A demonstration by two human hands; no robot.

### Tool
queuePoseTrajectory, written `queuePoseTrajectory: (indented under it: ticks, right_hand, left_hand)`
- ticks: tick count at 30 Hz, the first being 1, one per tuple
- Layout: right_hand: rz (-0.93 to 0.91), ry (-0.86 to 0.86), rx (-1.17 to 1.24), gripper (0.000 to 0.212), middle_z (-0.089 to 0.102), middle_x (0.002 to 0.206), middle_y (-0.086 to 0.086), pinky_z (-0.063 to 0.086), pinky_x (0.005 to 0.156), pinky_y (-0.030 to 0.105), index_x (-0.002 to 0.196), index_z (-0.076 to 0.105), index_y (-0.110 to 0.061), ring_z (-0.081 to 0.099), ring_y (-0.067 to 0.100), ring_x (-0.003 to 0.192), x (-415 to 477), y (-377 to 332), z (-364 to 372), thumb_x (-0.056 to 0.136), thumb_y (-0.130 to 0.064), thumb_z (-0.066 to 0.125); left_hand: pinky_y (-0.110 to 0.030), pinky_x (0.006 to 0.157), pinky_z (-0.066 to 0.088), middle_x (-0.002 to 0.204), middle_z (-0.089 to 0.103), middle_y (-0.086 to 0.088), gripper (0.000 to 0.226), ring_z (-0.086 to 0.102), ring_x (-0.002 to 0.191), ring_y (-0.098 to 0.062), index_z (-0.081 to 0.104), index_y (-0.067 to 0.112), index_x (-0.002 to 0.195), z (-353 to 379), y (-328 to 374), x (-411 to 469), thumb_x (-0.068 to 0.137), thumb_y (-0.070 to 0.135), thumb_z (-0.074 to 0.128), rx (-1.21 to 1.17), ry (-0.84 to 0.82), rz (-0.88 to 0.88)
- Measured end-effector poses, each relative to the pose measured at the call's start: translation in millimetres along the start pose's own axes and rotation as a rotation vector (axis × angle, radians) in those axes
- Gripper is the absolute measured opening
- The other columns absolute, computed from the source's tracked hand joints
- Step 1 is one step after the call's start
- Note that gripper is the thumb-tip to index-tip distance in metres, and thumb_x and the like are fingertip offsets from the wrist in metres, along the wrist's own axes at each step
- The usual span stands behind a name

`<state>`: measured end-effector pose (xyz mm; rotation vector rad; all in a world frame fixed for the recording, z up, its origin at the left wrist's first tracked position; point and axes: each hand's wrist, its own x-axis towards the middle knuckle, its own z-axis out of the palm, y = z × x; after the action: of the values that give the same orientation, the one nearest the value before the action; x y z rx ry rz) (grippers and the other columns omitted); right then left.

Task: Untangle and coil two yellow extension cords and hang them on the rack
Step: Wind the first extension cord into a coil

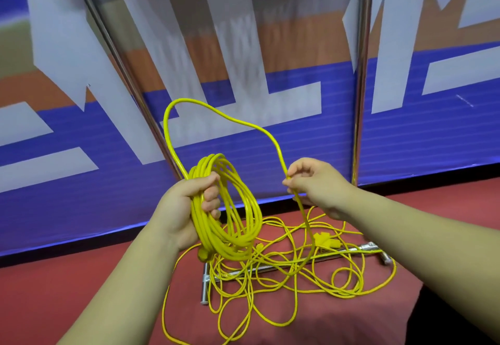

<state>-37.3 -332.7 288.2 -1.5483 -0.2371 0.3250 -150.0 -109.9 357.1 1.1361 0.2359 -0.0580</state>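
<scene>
Within the left hand (184, 204), fingers curled tight round it: a coil (238, 225) of yellow cord, many turns, held upright, its lower arc hanging below the palm. At the coil's bottom edge, just under the heel of that hand, dangles a yellow plug (203, 254). From the top of the grip one strand (216, 110) rises, arches high above both hands and comes down to the right hand (315, 182). The right hand pinches the strand between thumb and curled fingers, level with the left hand and apart from it. Below the right hand the strand drops past the wrist into a tangle (270, 298) of loose yellow loops on the floor (81, 285), beneath and beyond both forearms. How many cords make up the tangle cannot be told. Among the loops, under the right wrist, lies a yellow block (323, 239), plug or socket not certain. Under the tangle lies the chrome base bar (351, 250) of the rack (362, 74), with cross feet at either end and loops lying over it. One upright stands beyond the right hand, and another slants up behind the left. Behind the uprights hangs a banner (419, 141) in blue, white and orange, its lower edge meeting the red floor.
</scene>
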Motion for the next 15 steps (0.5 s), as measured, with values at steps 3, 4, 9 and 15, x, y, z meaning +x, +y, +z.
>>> queuePoseTrajectory:
  ticks: [3,4,9,15]
  right_hand:
    - [0.032,0.042,-0.007,0.020,0.065,0.082,0.015,0.049,0.067,0.034,0.083,0.061,-0.017,0.061,0.024,0.075,4.7,-2.7,-14.8,0.089,0.001,0.067]
    - [0.035,0.049,-0.027,0.019,0.065,0.083,0.016,0.050,0.065,0.033,0.084,0.061,-0.016,0.061,0.024,0.075,5.8,-2.2,-19.1,0.089,0.001,0.067]
    - [0.093,0.000,-0.218,0.015,0.062,0.077,0.013,0.052,0.055,0.028,0.087,0.062,-0.013,0.060,0.023,0.069,6.1,9.7,-31.0,0.089,0.002,0.066]
    - [0.178,-0.070,-0.421,0.017,0.065,0.070,0.013,0.038,0.045,0.020,0.083,0.066,-0.014,0.054,0.011,0.046,6.9,28.2,-29.0,0.086,0.002,0.068]
  left_hand:
    - [-0.020,0.042,0.040,0.052,0.038,0.006,0.026,0.036,0.038,-0.005,0.065,0.014,0.085,3.1,10.2,-8.2,0.067,0.024,0.080,-0.036,-0.157,0.028]
    - [-0.021,0.043,0.040,0.052,0.038,0.006,0.031,0.036,0.038,-0.005,0.065,0.014,0.086,3.3,13.2,-10.2,0.064,0.025,0.084,-0.041,-0.202,0.040]
    - [-0.021,0.043,0.040,0.050,0.039,0.008,0.033,0.036,0.036,-0.003,0.064,0.014,0.088,5.4,22.7,-15.7,0.066,0.028,0.085,-0.068,-0.316,0.092]
    - [-0.019,0.044,0.038,0.050,0.039,0.010,0.032,0.037,0.037,-0.002,0.061,0.016,0.087,-1.1,27.1,-12.4,0.068,0.027,0.084,-0.130,-0.318,0.150]
